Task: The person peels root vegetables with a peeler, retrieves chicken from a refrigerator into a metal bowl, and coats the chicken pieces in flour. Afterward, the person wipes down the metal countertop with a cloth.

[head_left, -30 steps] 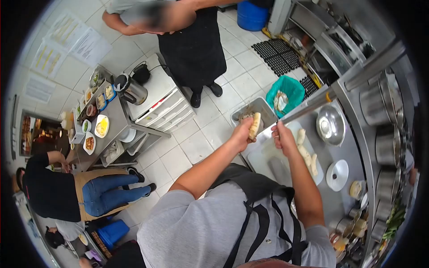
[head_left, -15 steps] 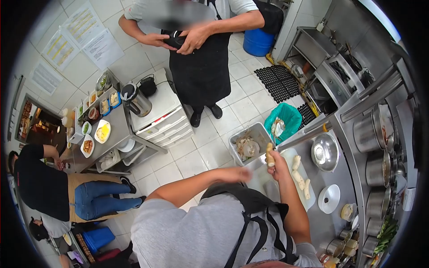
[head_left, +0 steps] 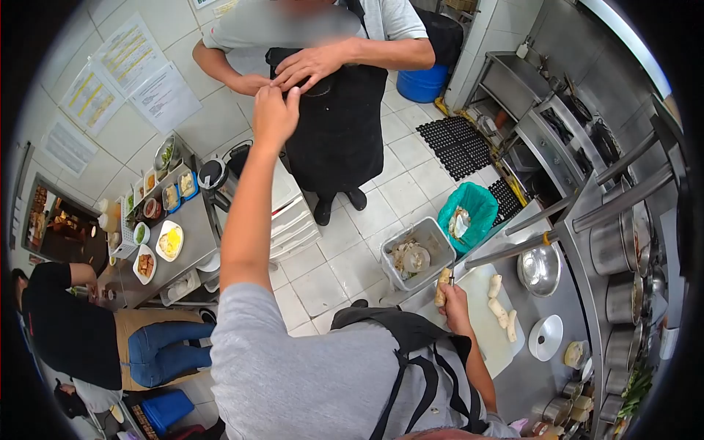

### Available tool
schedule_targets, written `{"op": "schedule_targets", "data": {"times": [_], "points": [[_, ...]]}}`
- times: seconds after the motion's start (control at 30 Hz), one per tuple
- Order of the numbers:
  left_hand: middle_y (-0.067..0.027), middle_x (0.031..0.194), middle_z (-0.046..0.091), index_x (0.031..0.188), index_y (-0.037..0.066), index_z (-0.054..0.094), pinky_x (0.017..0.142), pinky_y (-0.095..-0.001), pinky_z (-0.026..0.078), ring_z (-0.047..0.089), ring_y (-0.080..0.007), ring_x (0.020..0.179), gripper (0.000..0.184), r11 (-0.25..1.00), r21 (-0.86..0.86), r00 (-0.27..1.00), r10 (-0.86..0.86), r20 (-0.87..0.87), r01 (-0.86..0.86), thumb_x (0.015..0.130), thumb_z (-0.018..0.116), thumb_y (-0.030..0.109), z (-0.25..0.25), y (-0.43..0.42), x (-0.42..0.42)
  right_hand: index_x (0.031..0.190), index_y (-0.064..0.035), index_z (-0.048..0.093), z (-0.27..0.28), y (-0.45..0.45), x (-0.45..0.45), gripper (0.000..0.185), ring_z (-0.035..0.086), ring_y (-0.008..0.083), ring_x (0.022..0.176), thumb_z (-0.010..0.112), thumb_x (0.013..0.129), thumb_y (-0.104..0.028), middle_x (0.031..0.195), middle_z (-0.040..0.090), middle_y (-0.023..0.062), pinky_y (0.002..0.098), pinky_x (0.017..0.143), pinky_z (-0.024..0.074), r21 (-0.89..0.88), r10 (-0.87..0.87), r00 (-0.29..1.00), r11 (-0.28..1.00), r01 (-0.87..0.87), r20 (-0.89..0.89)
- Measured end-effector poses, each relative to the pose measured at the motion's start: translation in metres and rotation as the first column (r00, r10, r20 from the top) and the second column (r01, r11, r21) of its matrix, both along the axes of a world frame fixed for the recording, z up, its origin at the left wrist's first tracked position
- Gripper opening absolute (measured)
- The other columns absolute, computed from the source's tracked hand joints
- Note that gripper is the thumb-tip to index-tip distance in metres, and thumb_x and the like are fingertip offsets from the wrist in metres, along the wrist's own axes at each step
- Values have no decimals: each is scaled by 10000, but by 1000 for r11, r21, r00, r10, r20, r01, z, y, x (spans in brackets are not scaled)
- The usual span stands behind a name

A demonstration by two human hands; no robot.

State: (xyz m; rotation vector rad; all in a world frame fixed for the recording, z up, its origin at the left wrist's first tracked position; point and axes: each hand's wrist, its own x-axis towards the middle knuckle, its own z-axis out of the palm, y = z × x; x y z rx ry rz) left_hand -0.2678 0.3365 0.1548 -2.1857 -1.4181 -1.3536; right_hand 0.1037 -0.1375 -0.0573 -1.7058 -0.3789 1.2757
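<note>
My left hand [head_left: 275, 117] is stretched far forward, thumb apart from the fingers. It meets the hands [head_left: 301, 70] of a person in a black apron; whether it touches them I cannot tell. My right hand [head_left: 457, 306] is closed around a light-brown, knobbly root [head_left: 442, 287]. Beside the root, a slim dark and metallic tool [head_left: 452, 279], perhaps a knife or peeler, shows in the same grip. Below that hand lies a white cutting board [head_left: 480, 293], with several pale peeled pieces [head_left: 500, 312] in a row along it.
A steel bowl [head_left: 539, 269] and a white bowl [head_left: 545, 337] stand right of the board. Beyond the counter are a grey bin [head_left: 391, 275] with scraps and a green-lined bin [head_left: 478, 202]. Pots [head_left: 612, 242] line the right shelf. Another person [head_left: 70, 323] works at the left.
My left hand has swung from near the board forward and left to the other person's hands. My right hand still grips the root, a little lower. The other person's hands have shifted over the apron.
</note>
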Motion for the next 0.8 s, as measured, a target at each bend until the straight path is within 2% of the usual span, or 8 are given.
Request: {"op": "schedule_targets", "data": {"times": [0.03, 0.23, 0.3, 0.4, 0.47, 0.63, 0.67, 0.8], "points": [[-277, 1111, 653, 1118, -67, 678, 959, -536, 490, 617, -475, 1060, 391, 993, -107, 999, 44, 1, -44, 966, 661, 293, 3, 10, -2, 1002, -79, 609, -6, -3, -1, 226, 477, 81, 533, 632, 979, -303, 750, 563, -18, 252, 419, 330, -1, -2, 1000, 1000, 2, 4], [-246, 1141, 651, 1106, -62, 664, 939, -491, 506, 636, -415, 1054, 361, 993, -110, 978, -11, 210, 35, 905, 675, 237, -15, 19, 1, 1039, -26, 690, -11, 3, -7, 287, 509, 90, 538, 683, 928, -290, 757, 619, -1, 278, 449, 345, -3, -25, 998, 1000, 25, 57], [-207, 1179, 635, 1142, -53, 649, 941, -468, 505, 636, -387, 1038, 368, 1000, -2, 948, 4, 319, -4, 890, 695, 212, -26, 21, 3, 1039, -15, 694, -9, 3, -6, 290, 540, 96, 587, 680, 933, -285, 788, 632, 5, 281, 493, 388, -15, -15, 999, 1000, 16, 46], [-199, 1231, 607, 1264, -43, 621, 1002, -473, 470, 590, -392, 1127, 461, 998, 61, 955, -9, 295, -10, 889, 707, 210, -23, 24, 8, 1054, -8, 696, -17, 3, -5, 298, 576, 104, 658, 680, 934, -281, 822, 644, 9, 289, 564, 439, -4, 15, 996, 1000, -15, 83], [-203, 1255, 601, 1308, -40, 609, 1034, -492, 447, 567, -400, 1171, 501, 994, 106, 957, -13, 291, -19, 896, 704, 230, -19, 24, 12, 1063, -51, 640, -21, 6, -4, 232, 443, 82, 451, 669, 942, -247, 710, 566, -15, 258, 392, 298, 6, 14, 997, 1000, -14, 71], [-225, 1468, 542, 1451, -43, 520, 1189, -639, 190, 415, -423, 1440, 673, 952, 156, 947, 285, -145, -263, 982, 588, 435, -9, 38, 21, 1070, -49, 640, -24, 4, -3, 233, 451, 85, 460, 672, 947, -244, 714, 565, -15, 261, 398, 305, 35, 28, 998, 999, -30, 62], [-232, 1511, 520, 1484, -48, 485, 1219, -661, 94, 375, -421, 1486, 739, 965, 53, 947, 264, -181, -258, 1011, 529, 518, -10, 46, 20, 1066, -47, 644, -21, 4, -4, 233, 454, 86, 463, 674, 949, -246, 716, 566, -16, 264, 400, 308, 36, 34, 998, 999, -36, 56], [-239, 1501, 533, 1489, -69, 468, 1233, -667, 51, 396, -424, 1473, 804, 974, -27, 939, 210, -273, -226, 1021, 491, 584, -1, 49, 29, 1067, -38, 658, -28, 4, -1, 238, 485, 89, 493, 678, 953, -247, 734, 585, -13, 267, 420, 331, 55, 39, 996, 998, -43, 85]]}}
